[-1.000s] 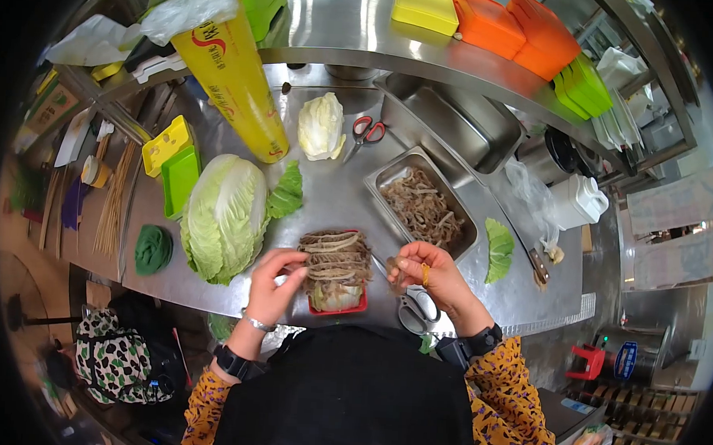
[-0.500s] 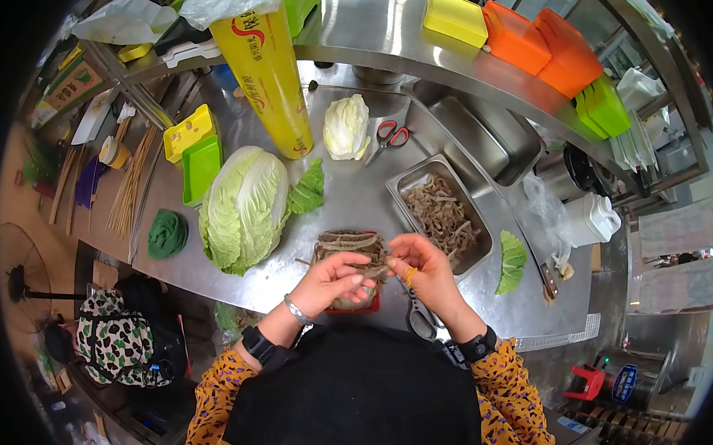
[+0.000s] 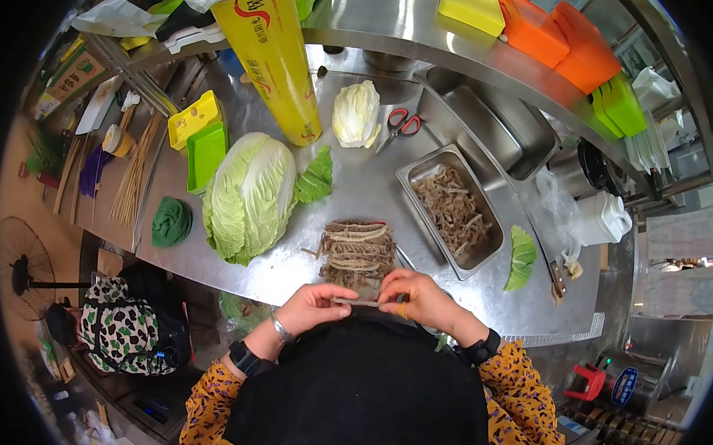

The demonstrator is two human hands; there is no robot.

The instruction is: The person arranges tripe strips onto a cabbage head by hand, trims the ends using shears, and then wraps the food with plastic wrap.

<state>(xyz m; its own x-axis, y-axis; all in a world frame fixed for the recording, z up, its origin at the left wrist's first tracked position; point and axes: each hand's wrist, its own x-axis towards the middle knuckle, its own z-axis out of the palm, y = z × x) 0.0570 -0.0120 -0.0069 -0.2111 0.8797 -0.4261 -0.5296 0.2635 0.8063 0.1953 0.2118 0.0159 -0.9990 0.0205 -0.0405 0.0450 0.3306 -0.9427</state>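
The bench (image 3: 358,183) is loaded: a big cabbage (image 3: 251,198) laid near a cloth (image 3: 171,221), scissors (image 3: 398,126) beside a smaller cabbage (image 3: 356,115), a pan (image 3: 495,238) set right of a tray (image 3: 379,223), a leaf (image 3: 521,259) by a knife (image 3: 558,280).

Both arms, seen from above, converge in front of the torso (image 3: 357,389). Left grip (image 3: 313,306): the fingers point across the body, thumb and forefinger drawn together in a pinch. Right grip (image 3: 418,298): the fingers curl, the back of it uppermost, with thumb and forefinger likewise pinched. The two sets of fingertips face each other, near but apart. The forearms slant inward; the lower fingers are partly hidden, their bend apparently slight.
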